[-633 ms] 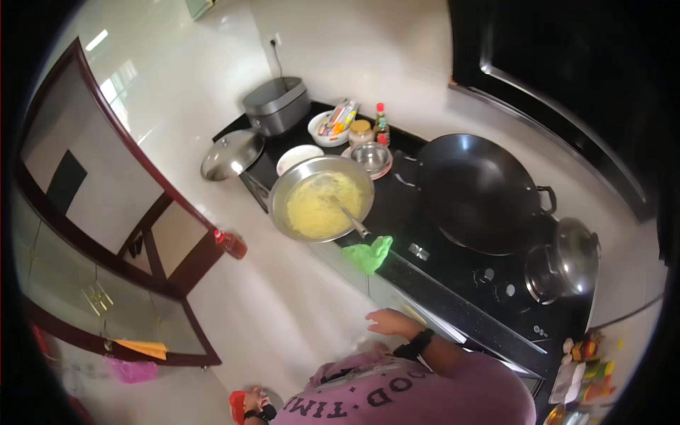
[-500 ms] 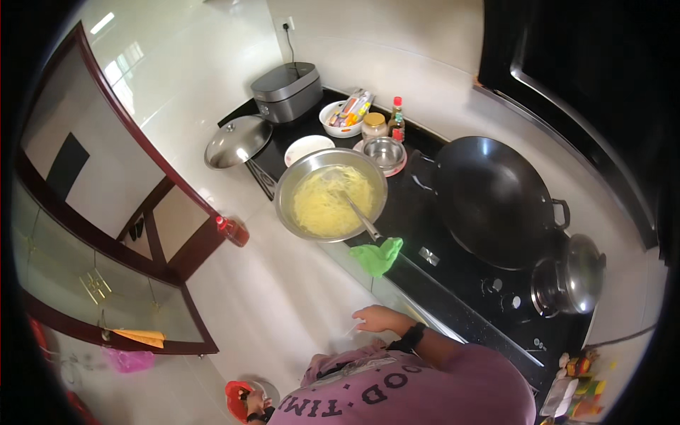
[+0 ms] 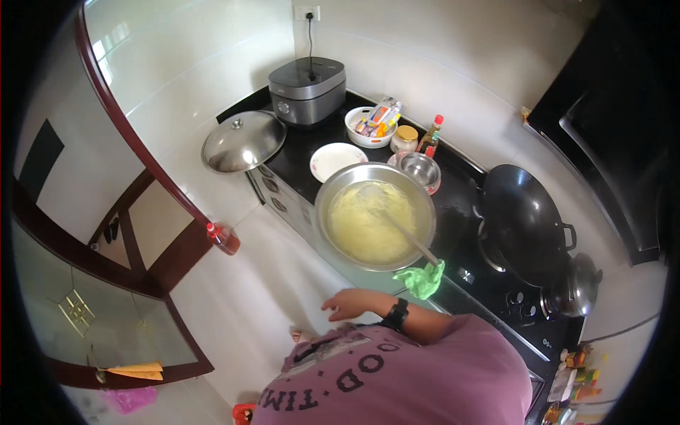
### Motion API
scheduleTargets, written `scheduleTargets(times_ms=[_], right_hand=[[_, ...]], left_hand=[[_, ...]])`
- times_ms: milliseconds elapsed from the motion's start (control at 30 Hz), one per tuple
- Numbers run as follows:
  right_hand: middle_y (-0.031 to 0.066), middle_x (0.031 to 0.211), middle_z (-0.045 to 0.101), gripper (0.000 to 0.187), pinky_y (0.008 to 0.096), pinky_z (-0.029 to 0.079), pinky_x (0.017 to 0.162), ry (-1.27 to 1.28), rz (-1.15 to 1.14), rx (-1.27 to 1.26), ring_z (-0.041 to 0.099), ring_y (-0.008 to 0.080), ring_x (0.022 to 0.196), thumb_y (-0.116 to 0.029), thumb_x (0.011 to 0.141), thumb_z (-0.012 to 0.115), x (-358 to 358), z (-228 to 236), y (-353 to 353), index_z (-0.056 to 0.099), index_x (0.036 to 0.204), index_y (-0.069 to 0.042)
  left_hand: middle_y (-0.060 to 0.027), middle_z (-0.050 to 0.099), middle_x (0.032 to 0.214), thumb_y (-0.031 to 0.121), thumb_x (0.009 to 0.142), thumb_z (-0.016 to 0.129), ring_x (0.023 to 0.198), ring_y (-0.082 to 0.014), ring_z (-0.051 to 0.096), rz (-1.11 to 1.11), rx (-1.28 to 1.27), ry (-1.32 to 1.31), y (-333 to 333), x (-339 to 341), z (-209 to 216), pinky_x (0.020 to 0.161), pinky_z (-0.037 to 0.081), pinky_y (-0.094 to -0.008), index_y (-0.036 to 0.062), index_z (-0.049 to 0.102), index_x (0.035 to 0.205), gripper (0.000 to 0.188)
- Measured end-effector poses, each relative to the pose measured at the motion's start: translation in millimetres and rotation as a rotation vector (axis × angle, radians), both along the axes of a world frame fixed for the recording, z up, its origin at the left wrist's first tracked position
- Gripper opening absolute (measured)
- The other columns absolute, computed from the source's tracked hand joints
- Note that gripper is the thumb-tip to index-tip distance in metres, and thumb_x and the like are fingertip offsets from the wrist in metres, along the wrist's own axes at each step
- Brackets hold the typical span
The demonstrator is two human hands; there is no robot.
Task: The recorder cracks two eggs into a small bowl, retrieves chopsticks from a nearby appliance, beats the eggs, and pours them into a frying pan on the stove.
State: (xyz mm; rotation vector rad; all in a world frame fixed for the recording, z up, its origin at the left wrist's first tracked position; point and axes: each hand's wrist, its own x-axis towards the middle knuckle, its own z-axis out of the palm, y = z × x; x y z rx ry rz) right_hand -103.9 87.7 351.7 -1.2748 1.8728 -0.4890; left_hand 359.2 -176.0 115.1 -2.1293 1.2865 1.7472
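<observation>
My right hand, with a black watch on the wrist, hangs in front of the counter. Its fingers are apart and hold nothing. The nearest things to it are a green cloth on the counter edge and a large steel bowl. Pale yellow shreds lie in cloudy liquid in that bowl. A long-handled metal utensil leans in it, its head partly under the shreds and its handle end by the cloth. My left hand is out of sight; a red object shows at the lower edge.
A black wok and a lidded pot stand at right. Behind the bowl are a white plate, small steel bowl, jar, white basket and rice cooker. A steel lid is at left.
The view has shifted, and the bowl and wok now appear lower and farther right. My left hand, seen at a red container before, has gone out of view. My right hand stays empty.
</observation>
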Motion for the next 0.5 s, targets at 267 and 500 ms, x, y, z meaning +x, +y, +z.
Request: scheduleTargets(times_ms=[267, 500], right_hand=[[0.0160, 0.100, 0.063, 0.044, 0.0386, 0.047, 0.078, 0.076, -0.107, -0.115, 0.062, 0.0299, 0.089, -0.031, 0.081, 0.061, -52.6, 25.2, -193.5, 0.055, 0.117, -0.007], [0.0164, 0.096, 0.064, 0.042, 0.0378, 0.048, 0.077, 0.170, -0.017, 0.021, 0.062, 0.0311, 0.086, -0.033, 0.080, 0.063, -126.1, -9.8, -309.2, 0.058, 0.114, -0.009]], left_hand=[[-0.0132, 0.050, 0.100, 0.022, 0.086, 0.050, 0.076, -0.0281, 0.063, 0.172, -0.018, 0.232, -208.4, -62.8, 1.0, 0.051, 0.048, -0.0350, 0.0027, 0.044, 0.107, 0.030], [-0.0115, 0.053, 0.100, 0.024, 0.086, 0.051, 0.080, -0.0259, 0.064, 0.190, -0.030, 0.256, -345.2, -127.1, 14.8, 0.058, 0.052, -0.0330, 0.0048, 0.044, 0.115, 0.035]])
